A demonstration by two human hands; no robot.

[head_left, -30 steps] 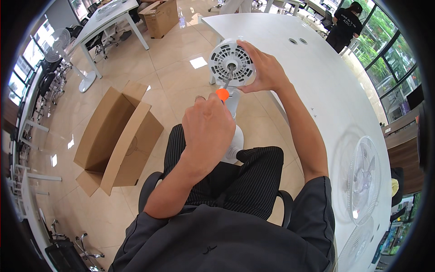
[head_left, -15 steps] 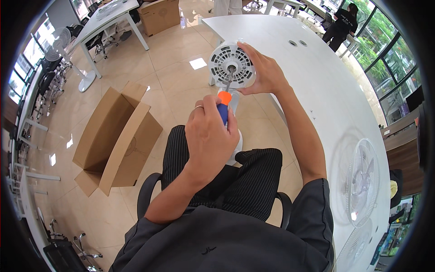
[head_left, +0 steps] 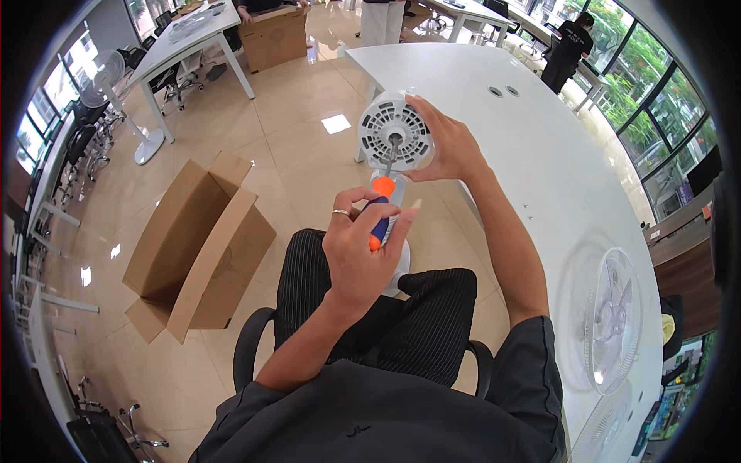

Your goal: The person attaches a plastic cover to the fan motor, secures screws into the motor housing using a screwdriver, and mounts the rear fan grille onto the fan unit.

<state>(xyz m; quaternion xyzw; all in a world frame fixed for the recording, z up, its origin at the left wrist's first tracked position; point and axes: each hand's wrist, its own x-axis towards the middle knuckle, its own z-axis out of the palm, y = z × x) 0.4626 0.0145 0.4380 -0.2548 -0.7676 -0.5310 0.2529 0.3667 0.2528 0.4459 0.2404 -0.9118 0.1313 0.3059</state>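
My right hand (head_left: 455,148) wraps around the right side of a white fan motor housing (head_left: 373,140) with a slotted round face. A screwdriver (head_left: 383,187) with an orange and blue handle points up into the hole at the housing's centre; its tip is hidden inside. My left hand (head_left: 356,258) holds the handle lightly between its fingers, with the thumb lifted off to the right. Below the housing, the fan's white stand and base (head_left: 401,262) show partly behind my left hand, between my knees.
An open cardboard box (head_left: 220,258) stands on the floor at left. On the white table (head_left: 494,154) at right lie a fan blade and grille (head_left: 614,320), another grille (head_left: 602,432) and small screws (head_left: 529,217). A standing fan (head_left: 108,85) is far left; a person (head_left: 567,50) stands far right.
My left hand's fingers have loosened and the thumb has come away from the handle, baring its orange lower end. The whole scene sits slightly lower. A person's arms appear behind the far box.
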